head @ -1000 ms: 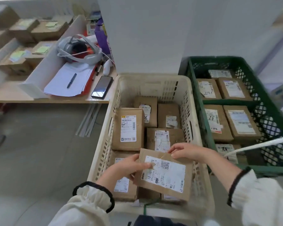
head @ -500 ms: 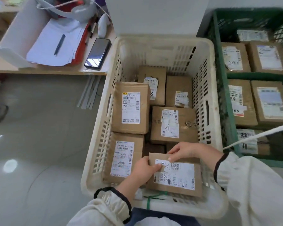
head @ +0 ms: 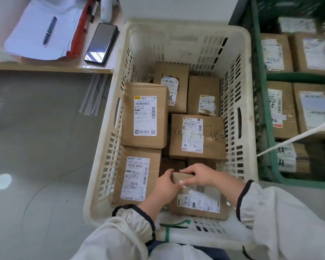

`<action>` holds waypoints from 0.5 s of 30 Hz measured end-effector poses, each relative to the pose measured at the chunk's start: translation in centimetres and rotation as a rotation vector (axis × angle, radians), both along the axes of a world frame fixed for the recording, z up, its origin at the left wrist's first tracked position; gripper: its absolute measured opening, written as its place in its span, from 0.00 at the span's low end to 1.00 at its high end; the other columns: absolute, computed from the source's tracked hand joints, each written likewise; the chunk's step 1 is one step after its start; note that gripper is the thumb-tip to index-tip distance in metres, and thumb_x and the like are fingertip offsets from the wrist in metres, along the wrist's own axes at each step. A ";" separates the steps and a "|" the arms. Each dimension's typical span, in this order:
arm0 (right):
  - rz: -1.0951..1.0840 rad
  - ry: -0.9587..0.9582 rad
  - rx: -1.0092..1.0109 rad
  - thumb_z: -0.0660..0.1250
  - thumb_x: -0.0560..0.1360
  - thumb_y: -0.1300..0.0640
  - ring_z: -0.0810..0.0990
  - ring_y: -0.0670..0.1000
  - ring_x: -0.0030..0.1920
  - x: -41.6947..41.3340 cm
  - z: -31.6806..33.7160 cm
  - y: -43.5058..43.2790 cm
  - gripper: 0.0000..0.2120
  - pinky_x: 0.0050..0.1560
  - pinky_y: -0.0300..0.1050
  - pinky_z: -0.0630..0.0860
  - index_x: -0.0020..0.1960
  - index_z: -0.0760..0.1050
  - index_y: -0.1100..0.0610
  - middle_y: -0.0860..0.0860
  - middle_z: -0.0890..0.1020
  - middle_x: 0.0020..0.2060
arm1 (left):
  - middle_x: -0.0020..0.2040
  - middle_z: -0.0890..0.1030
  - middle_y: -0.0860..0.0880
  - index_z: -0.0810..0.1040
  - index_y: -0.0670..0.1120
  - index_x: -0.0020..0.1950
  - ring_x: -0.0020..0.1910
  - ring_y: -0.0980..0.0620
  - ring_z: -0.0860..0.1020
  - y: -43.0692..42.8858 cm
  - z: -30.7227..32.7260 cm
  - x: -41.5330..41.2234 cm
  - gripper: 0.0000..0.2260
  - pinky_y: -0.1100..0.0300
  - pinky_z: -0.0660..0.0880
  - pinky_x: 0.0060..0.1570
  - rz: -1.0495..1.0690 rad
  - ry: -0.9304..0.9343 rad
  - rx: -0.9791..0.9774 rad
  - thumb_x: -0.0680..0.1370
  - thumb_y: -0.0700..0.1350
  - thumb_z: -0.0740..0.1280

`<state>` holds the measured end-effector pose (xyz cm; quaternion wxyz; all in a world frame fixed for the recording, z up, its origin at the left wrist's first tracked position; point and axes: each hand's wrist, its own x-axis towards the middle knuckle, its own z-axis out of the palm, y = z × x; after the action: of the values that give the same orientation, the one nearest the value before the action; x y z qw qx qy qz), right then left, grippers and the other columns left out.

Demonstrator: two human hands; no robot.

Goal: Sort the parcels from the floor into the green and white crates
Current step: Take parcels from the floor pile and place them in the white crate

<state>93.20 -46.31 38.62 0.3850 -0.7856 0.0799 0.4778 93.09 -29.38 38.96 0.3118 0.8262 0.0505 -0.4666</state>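
**A:** Where is the parcel right now?

**B:** Low in the near right corner of the white crate, label up, close against the near wall. The left hand wraps its far left corner, fingers curled round the edge. The right hand hooks over the far edge, fingers bent down behind it. Both are clamped on it.

**A:** So what makes a tidy finish?

**B:** I'd press it flat before letting go. I can't tell whether its underside rests fully on what lies beneath. Dark gaps show just beyond the fingers, so it may rock. Slide the fingers out sideways rather than upward, or the card could lift with them.

**A:** And the neighbours?

**B:** The labelled box sits just to its left, touching or nearly so, so don't shove it. Further in, the taped box lies past the gap, with the big box beside it. Best to leave both alone.

**A:** Anything beyond that?

**B:** A pair of boxes stands at the far end, under bare slotted wall. The green crate stands just right of the white one and also holds boxes. I'd read each label before choosing a crate.
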 end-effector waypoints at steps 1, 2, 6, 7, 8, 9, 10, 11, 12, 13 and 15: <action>-0.004 -0.007 -0.007 0.72 0.69 0.44 0.75 0.46 0.60 0.0 0.0 -0.1 0.31 0.59 0.39 0.71 0.70 0.70 0.50 0.47 0.76 0.64 | 0.68 0.73 0.46 0.59 0.49 0.76 0.63 0.48 0.74 -0.1 0.0 0.1 0.31 0.54 0.76 0.59 -0.010 0.003 0.004 0.76 0.52 0.68; -0.008 -0.007 -0.014 0.73 0.69 0.45 0.75 0.47 0.61 -0.1 0.0 -0.2 0.31 0.60 0.40 0.70 0.70 0.70 0.50 0.47 0.75 0.65 | 0.67 0.73 0.46 0.59 0.49 0.76 0.62 0.47 0.75 -0.1 0.0 0.2 0.31 0.54 0.77 0.57 -0.013 0.010 0.009 0.76 0.52 0.68; -0.054 0.004 -0.024 0.73 0.69 0.47 0.73 0.47 0.65 -0.2 0.6 -0.9 0.32 0.64 0.41 0.69 0.71 0.68 0.51 0.49 0.74 0.67 | 0.68 0.72 0.47 0.56 0.50 0.77 0.56 0.48 0.77 -0.1 0.4 0.8 0.33 0.56 0.81 0.41 -0.007 0.039 0.035 0.76 0.51 0.68; -0.069 0.002 -0.029 0.73 0.69 0.46 0.72 0.47 0.66 -0.1 0.9 -1.1 0.32 0.65 0.41 0.69 0.71 0.68 0.50 0.49 0.73 0.67 | 0.68 0.71 0.47 0.56 0.50 0.77 0.52 0.51 0.77 -0.1 0.7 1.0 0.33 0.58 0.81 0.36 -0.008 0.040 0.038 0.77 0.51 0.68; -0.077 -0.010 -0.039 0.73 0.69 0.45 0.72 0.47 0.66 -0.1 1.3 -1.2 0.33 0.66 0.42 0.69 0.71 0.68 0.50 0.49 0.73 0.68 | 0.69 0.70 0.47 0.55 0.50 0.77 0.47 0.53 0.76 0.0 1.1 1.2 0.33 0.60 0.80 0.31 -0.002 0.040 0.038 0.77 0.50 0.67; -0.081 -0.025 -0.050 0.73 0.69 0.44 0.71 0.47 0.67 0.0 1.8 -1.3 0.33 0.67 0.43 0.68 0.71 0.68 0.49 0.48 0.72 0.68 | 0.70 0.69 0.47 0.54 0.51 0.78 0.43 0.55 0.75 0.0 1.6 1.5 0.33 0.61 0.79 0.28 0.017 0.042 0.032 0.77 0.50 0.67; -0.086 -0.039 -0.061 0.72 0.68 0.43 0.71 0.47 0.67 0.2 2.3 -1.3 0.34 0.67 0.45 0.68 0.71 0.67 0.49 0.48 0.72 0.69 | 0.70 0.70 0.47 0.54 0.52 0.78 0.41 0.56 0.73 0.1 2.2 1.9 0.33 0.60 0.79 0.27 0.039 0.036 0.025 0.77 0.49 0.67; -0.089 -0.052 -0.071 0.72 0.68 0.43 0.71 0.48 0.68 0.3 3.1 -1.3 0.34 0.68 0.47 0.68 0.71 0.67 0.49 0.48 0.71 0.69 | 0.68 0.71 0.47 0.54 0.53 0.77 0.41 0.55 0.73 0.3 3.1 2.4 0.33 0.58 0.80 0.28 0.058 0.022 0.016 0.77 0.49 0.67; -0.079 -0.067 -0.088 0.72 0.69 0.43 0.71 0.49 0.68 0.6 3.9 -1.2 0.34 0.68 0.48 0.68 0.72 0.66 0.49 0.48 0.71 0.69 | 0.66 0.72 0.47 0.55 0.54 0.77 0.43 0.54 0.74 0.5 4.2 3.0 0.33 0.56 0.81 0.31 0.074 -0.003 0.007 0.77 0.49 0.68; -0.051 -0.090 -0.108 0.71 0.69 0.43 0.70 0.49 0.68 0.8 4.9 -1.2 0.34 0.68 0.48 0.68 0.72 0.66 0.49 0.48 0.71 0.70 | 0.63 0.74 0.48 0.56 0.55 0.77 0.45 0.53 0.75 0.9 5.5 3.6 0.32 0.55 0.82 0.35 0.094 -0.038 -0.010 0.77 0.50 0.68; 0.041 -0.153 -0.164 0.69 0.70 0.42 0.70 0.49 0.68 1.6 7.2 -1.0 0.33 0.68 0.47 0.68 0.72 0.66 0.49 0.48 0.71 0.70 | 0.62 0.75 0.51 0.57 0.56 0.76 0.50 0.54 0.77 2.1 8.4 4.8 0.31 0.54 0.80 0.47 0.101 -0.169 -0.061 0.77 0.51 0.68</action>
<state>94.80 -47.30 45.81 0.3146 -0.8500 0.0733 0.4161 97.86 -27.31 47.38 0.3629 0.8492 0.0515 -0.3801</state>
